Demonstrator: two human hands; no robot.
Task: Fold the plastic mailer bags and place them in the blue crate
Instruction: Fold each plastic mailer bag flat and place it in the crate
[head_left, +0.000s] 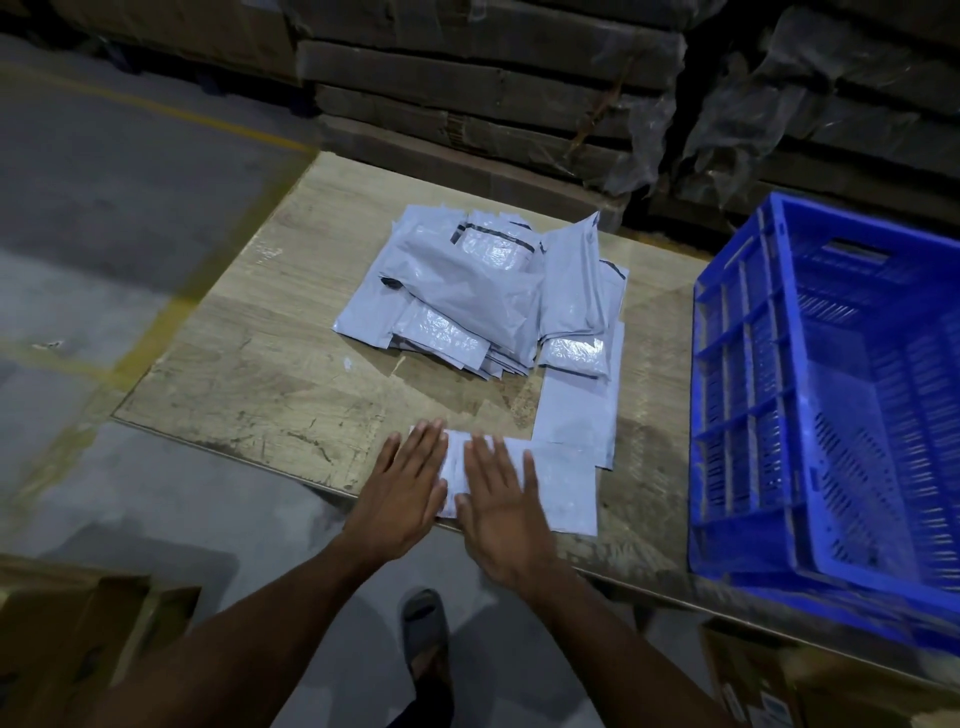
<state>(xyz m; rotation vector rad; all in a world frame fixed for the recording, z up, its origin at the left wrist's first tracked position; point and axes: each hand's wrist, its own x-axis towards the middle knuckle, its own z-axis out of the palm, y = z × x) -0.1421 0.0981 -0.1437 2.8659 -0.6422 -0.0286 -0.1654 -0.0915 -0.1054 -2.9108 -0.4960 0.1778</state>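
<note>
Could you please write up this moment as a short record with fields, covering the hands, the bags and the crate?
left hand: flat, fingers spread, pressing on the left part of the bag being folded
right hand: flat, palm down on the same bag
bag being folded: lies at the near edge of the table
pile of bags: loose heap at the middle of the table
blue crate: on the right of the table, no bags visible inside
table: worn wooden top

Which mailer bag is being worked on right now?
The bag at the table's near edge, under both flat hands: left, right. The pile and the lone bag lie untouched.
</note>
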